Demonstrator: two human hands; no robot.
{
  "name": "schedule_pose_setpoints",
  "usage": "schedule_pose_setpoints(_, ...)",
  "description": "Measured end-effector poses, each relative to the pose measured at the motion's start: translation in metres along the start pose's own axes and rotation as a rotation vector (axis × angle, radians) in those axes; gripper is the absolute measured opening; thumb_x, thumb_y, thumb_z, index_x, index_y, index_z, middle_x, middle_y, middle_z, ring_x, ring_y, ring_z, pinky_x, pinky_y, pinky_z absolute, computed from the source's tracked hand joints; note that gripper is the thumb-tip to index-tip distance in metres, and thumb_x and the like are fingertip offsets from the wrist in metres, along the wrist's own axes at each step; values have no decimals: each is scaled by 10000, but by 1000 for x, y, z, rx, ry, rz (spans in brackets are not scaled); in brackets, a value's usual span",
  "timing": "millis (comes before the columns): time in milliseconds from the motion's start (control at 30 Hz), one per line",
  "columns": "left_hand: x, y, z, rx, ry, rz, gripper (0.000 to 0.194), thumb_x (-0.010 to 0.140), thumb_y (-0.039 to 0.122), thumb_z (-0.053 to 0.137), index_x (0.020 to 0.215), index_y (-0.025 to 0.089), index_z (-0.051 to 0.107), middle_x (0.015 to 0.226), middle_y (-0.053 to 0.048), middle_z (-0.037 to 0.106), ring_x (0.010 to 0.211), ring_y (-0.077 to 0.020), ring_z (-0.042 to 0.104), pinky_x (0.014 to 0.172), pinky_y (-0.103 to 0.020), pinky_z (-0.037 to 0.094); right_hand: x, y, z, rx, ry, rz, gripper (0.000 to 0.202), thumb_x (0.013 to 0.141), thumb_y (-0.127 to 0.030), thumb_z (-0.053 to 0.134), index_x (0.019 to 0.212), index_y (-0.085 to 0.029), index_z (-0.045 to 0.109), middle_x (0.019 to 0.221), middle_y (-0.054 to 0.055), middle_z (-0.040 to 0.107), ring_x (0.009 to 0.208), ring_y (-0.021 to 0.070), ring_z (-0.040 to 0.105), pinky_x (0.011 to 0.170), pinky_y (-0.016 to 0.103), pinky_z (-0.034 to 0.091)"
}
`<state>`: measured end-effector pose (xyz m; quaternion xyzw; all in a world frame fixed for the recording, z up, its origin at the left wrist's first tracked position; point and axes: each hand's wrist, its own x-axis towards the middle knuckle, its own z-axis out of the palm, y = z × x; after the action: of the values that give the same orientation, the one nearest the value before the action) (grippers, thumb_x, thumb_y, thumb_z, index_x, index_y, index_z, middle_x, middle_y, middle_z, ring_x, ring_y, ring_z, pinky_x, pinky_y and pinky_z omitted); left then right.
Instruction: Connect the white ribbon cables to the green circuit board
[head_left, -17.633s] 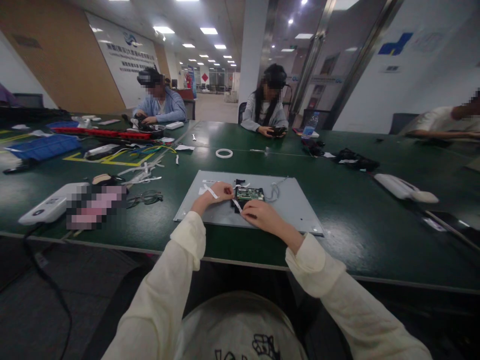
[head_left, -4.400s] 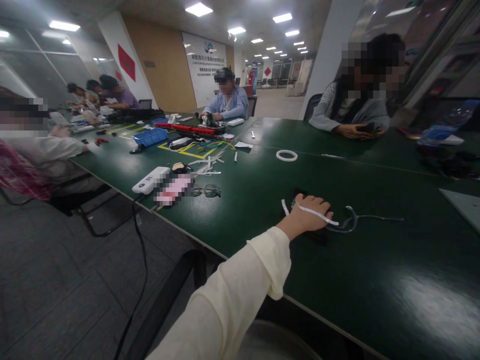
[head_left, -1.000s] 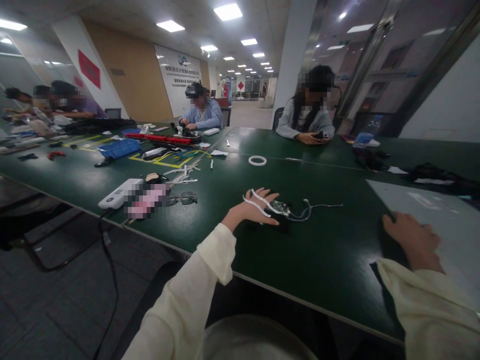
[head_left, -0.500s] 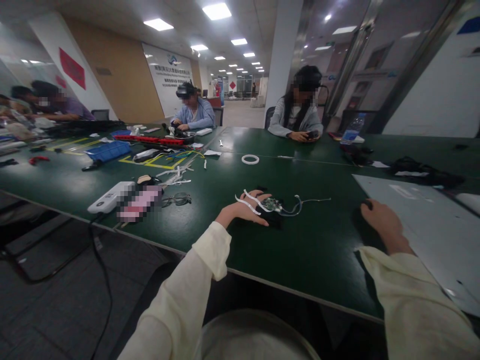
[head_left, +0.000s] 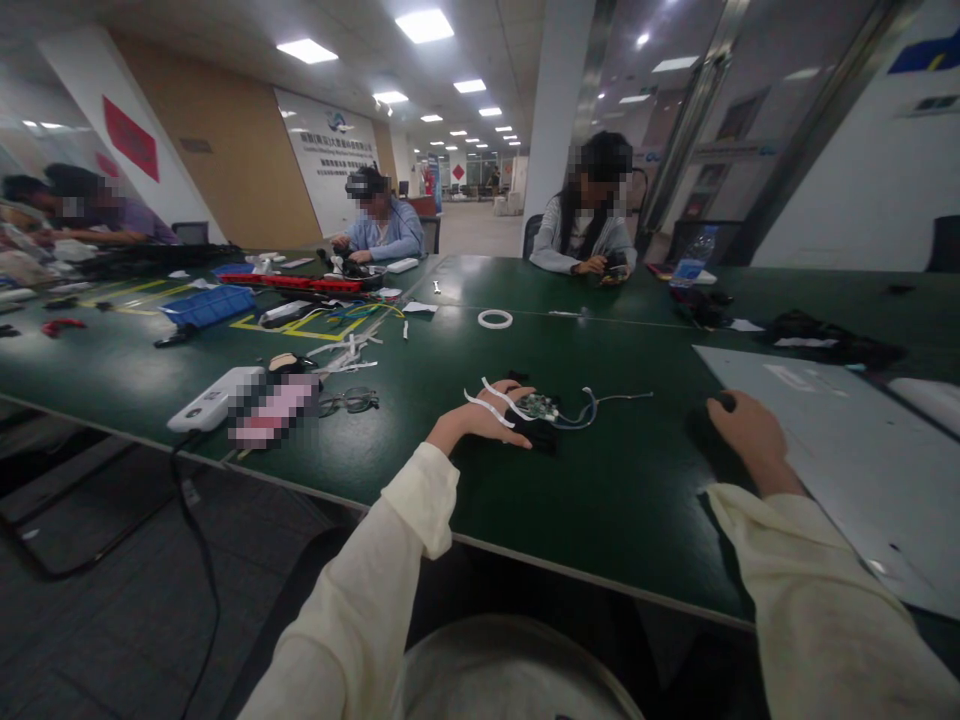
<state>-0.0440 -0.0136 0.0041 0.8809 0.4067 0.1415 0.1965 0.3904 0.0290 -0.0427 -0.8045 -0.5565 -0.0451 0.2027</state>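
Note:
Low over the green table [head_left: 420,420], my left hand [head_left: 484,418] is closed around a small green circuit board [head_left: 537,405] with a dark part beneath it. White curved strips [head_left: 491,408] lie across the fingers. Thin bluish wires [head_left: 589,412] trail from the board to the right, ending in a slim lead. My right hand [head_left: 750,435] is curled at the left edge of a pale grey sheet [head_left: 840,470]. Something small and dark shows at its fingers, too unclear to name.
To the left lie eyeglasses [head_left: 349,401], a pink phone [head_left: 277,410], a white power bank [head_left: 216,398] with a black cable and scraps of strip [head_left: 352,352]. Farther off are a white ring [head_left: 495,319], a blue tray [head_left: 210,305] and a bottle [head_left: 694,257]. Other people sit across the table.
The view has shifted slightly, so most things sit a little farther left. Both my hands keep nearly the same pose. A co-worker across the table has raised their hands a little.

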Motion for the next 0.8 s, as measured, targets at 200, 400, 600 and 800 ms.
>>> schedule_pose_setpoints(200,2,-2,3,54,41,13,984,556,633,666,1374,257,269,1430,-111,242,1327,-312,199,1071,-461,179,-3,-14,-8,39,-88,86,466,828,-422,391,1171,-147,546,1070,179,585,936,281,544,709,334,368)
schedule_pose_setpoints(400,3,-6,6,46,58,27,1040,537,621,686,1390,239,229,1396,-135,303,1295,-314,274,1049,-454,224,-8,-31,-3,153,-43,5,427,824,-396,412,1132,-144,569,1028,140,618,945,260,558,773,324,385)
schedule_pose_setpoints(600,1,1,-1,-10,60,46,1066,551,579,703,1409,243,167,1387,-135,329,1268,-312,324,1016,-445,283,-19,-55,1,247,14,-112,354,819,-366,403,1030,-165,604,991,83,648,936,239,585,820,333,418)
schedule_pose_setpoints(800,-2,12,-11,-65,116,2,1036,588,542,697,1415,223,160,1365,-143,364,1249,-313,358,1021,-451,277,-25,-68,3,248,-18,-251,338,828,-356,398,1036,-180,598,980,69,654,918,227,598,820,334,434)
